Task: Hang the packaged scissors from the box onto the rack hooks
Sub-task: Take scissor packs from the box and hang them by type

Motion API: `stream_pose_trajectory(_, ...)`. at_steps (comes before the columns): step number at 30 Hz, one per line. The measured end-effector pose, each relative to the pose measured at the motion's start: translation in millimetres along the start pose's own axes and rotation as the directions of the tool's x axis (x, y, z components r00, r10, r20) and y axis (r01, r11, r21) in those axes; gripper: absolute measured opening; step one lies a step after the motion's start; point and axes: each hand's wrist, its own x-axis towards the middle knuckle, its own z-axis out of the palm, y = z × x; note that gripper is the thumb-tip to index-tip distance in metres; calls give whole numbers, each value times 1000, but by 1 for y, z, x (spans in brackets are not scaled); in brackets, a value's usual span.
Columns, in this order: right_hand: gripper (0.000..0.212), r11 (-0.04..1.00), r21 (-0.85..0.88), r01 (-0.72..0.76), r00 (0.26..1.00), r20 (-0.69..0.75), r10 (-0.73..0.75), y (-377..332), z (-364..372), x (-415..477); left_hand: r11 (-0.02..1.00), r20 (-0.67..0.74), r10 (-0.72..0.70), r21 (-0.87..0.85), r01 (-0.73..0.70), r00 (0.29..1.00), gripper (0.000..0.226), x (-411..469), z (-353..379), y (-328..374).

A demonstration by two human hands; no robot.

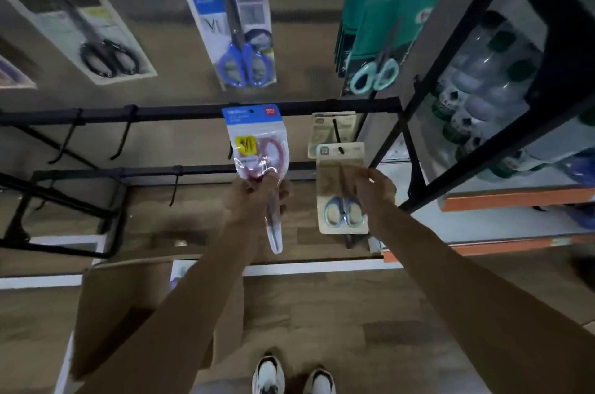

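My left hand (254, 197) grips a clear pack of red-handled scissors (257, 148) with a blue header, held upright in front of the black rack bar (180, 112). My right hand (375, 189) pinches the right edge of a beige card of blue-handled scissors (341, 197), whose hole sits on a black hook (338, 144). A second beige card (335, 129) hangs behind it on the same hook. The cardboard box (128, 303) stands open on the floor at lower left, partly hidden by my left arm.
Bare hooks (124, 139) hang from the bars to the left. Above hang black-handled scissors (96, 36), blue-handled scissors (238, 29) and teal packs (383, 26). A black shelf frame (450, 78) with bottles stands at right. My shoes (293, 376) are at the bottom.
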Motion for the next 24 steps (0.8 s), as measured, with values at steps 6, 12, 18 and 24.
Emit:
stream_pose_trajectory(6, 19, 997, -79, 4, 1000, -27, -6, -6, 17, 37, 999, 47, 48, 15, -49, 998, 11, 28, 7, -28)
stream_pose_trajectory(12, 35, 982, -181, 50, 999, 12, -49, -26, 36, 83, 995, 39, 84, 52, -86, 996, 6, 41, 17, -51)
stream_pose_trajectory(18, 41, 979, -189, 71, 988, -122, -95, -36, 32, 56, 996, 100, 73, 51, -78, 992, 8, 28, 4, -52)
stream_pose_trajectory(24, 41, 945, 175, 277, 935, 179, -307, -39, 14, -54, 997, 162, 25, 61, -35, 987, 26, -13, 1, -7)
